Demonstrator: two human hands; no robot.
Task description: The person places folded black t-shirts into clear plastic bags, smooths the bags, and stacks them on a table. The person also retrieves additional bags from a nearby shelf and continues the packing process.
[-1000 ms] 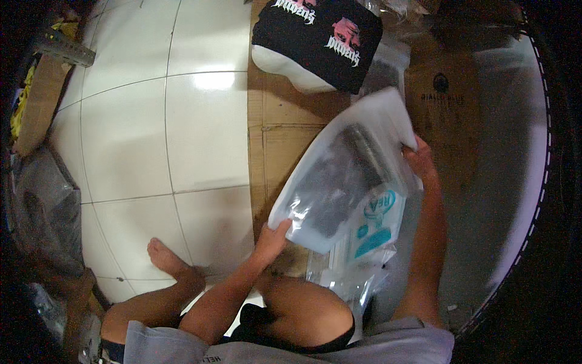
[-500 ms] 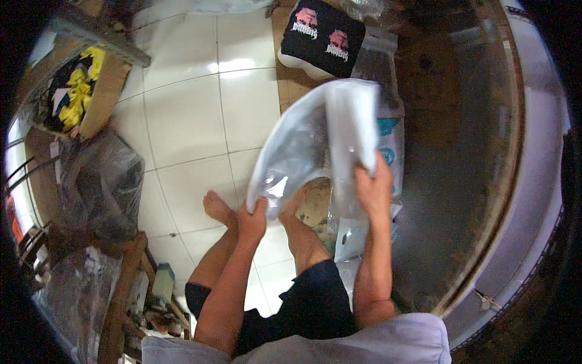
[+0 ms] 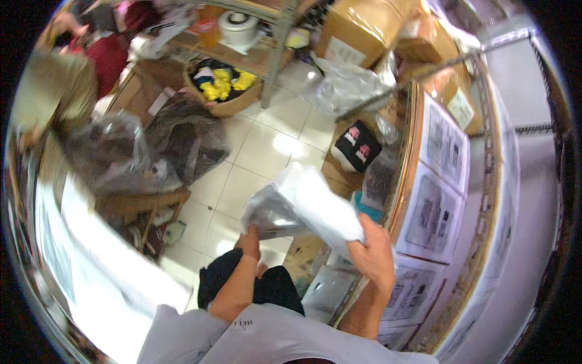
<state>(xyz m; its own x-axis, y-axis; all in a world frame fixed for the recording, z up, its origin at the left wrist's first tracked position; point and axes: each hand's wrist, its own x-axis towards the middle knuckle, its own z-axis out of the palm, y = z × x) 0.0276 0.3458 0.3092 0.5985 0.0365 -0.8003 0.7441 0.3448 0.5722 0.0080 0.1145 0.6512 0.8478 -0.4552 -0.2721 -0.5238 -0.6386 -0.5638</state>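
Bag: a clear plastic bag (image 3: 303, 209) with something dark inside, held up in front of the person over the tiled floor (image 3: 254, 151), tilted, its pale upper part toward the right.
Left hand: the left hand (image 3: 250, 233) grips the bag's lower left corner from beneath; fingers clenched on the plastic.
Right hand: the right hand (image 3: 374, 255) holds the bag's right edge; fingers closed over the plastic, thumb side up.
Bench: a long bench (image 3: 485, 200) runs along the person's right, its wooden rim curving in the fisheye view; printed sheets (image 3: 433, 212) lie in a row on it, just beside the right hand.
Floor by the bench: a black cap (image 3: 357, 145) with pink and white print lies on flattened cardboard (image 3: 336, 173) beyond the bag; a teal packet shows just past the bag's right edge.
Far side: a cardboard box (image 3: 227, 91) with yellow and dark cloth stands by a shelf leg; brown cartons (image 3: 357, 30) and a crumpled silver bag (image 3: 348, 85) lie near it.
Left: dark clear-plastic sacks (image 3: 145, 151) sit piled by a low wooden stool (image 3: 142, 203), well apart from the hands.
Person: seated, grey shirt, dark shorts, knees under the bag.
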